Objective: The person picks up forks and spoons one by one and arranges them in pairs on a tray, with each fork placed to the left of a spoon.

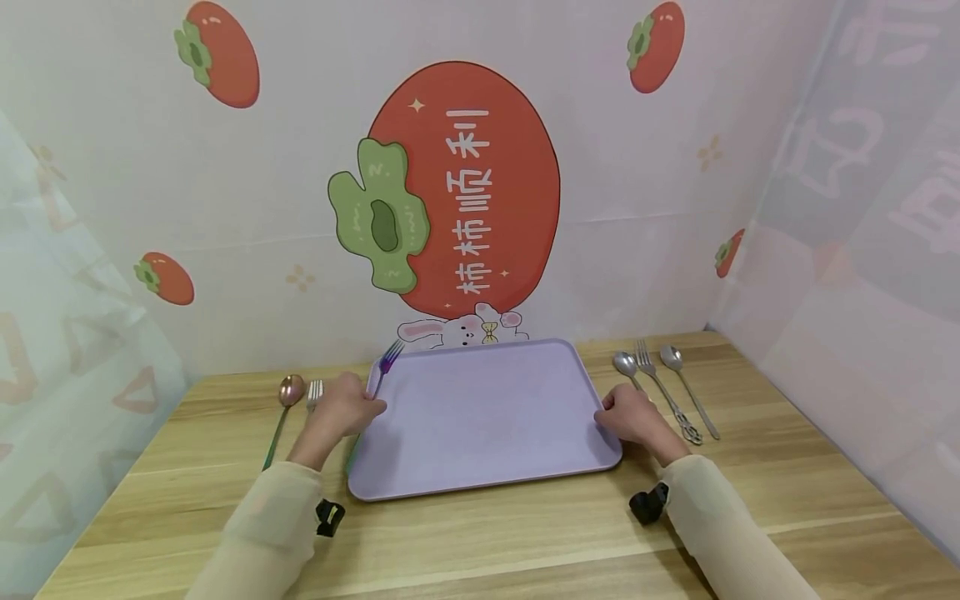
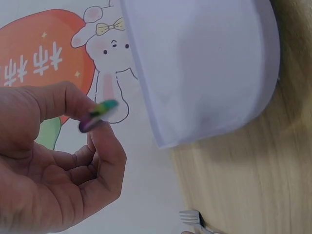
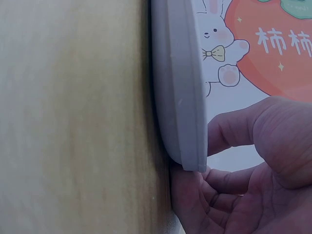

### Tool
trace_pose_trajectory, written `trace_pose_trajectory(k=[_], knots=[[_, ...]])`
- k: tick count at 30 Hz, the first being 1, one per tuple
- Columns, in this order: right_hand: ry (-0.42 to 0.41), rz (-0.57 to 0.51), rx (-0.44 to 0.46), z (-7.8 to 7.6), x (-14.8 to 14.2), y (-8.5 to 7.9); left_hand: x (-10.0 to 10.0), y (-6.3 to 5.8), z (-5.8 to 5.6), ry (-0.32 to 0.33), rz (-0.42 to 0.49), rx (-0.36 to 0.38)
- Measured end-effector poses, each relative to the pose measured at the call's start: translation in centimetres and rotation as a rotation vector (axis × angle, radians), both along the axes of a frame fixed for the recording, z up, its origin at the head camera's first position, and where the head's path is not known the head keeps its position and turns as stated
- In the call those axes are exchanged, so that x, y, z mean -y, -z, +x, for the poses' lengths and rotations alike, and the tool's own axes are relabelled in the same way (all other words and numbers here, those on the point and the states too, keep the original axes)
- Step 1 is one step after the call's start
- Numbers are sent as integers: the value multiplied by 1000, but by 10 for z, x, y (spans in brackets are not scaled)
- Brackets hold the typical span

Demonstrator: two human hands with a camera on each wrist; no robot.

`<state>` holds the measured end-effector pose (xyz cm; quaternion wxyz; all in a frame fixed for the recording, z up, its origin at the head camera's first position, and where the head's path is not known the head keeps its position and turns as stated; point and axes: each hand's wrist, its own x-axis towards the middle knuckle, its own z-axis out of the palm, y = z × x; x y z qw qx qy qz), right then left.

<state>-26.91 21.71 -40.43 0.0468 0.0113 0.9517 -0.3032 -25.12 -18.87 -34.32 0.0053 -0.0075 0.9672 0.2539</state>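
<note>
A purple-blue iridescent fork [image 1: 388,358] is pinched between the thumb and index finger of my left hand [image 1: 341,412]. Its tines point away from me over the left rim of the lilac tray [image 1: 480,417]. In the left wrist view the fork's shiny green and purple handle [image 2: 100,115] shows end-on at the fingertips, apart from the tray. My right hand [image 1: 632,414] grips the tray's right edge. There the right wrist view has the thumb at the rim [image 3: 187,97] and the other fingers curled beneath it.
Left of the tray lie a copper-bowled spoon [image 1: 292,389] with a green handle and a silver fork [image 1: 315,392], partly behind my left hand. On the right are a silver spoon [image 1: 625,362], an ornate silver fork [image 1: 663,392] and another spoon [image 1: 690,392]. A printed cloth [image 1: 262,183] hangs behind.
</note>
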Motion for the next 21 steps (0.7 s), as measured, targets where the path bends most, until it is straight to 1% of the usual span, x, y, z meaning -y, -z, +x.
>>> trace_pose_trajectory(k=[2,6,9,17,21], knots=[[2,-2,3,0,0,0,-3,1,-1,-16,1,18],[-2,0,5,1,0,-1,-7,3,-3,-37,-49,42],[1,4,5,0,0,0,-8,6,-4,-41,-62,59],[-10,5,-17,1,0,0,-10,12,-7,-16,-51,71],[-15,5,-28,2,0,1,-11,12,-6,-28,-33,109]])
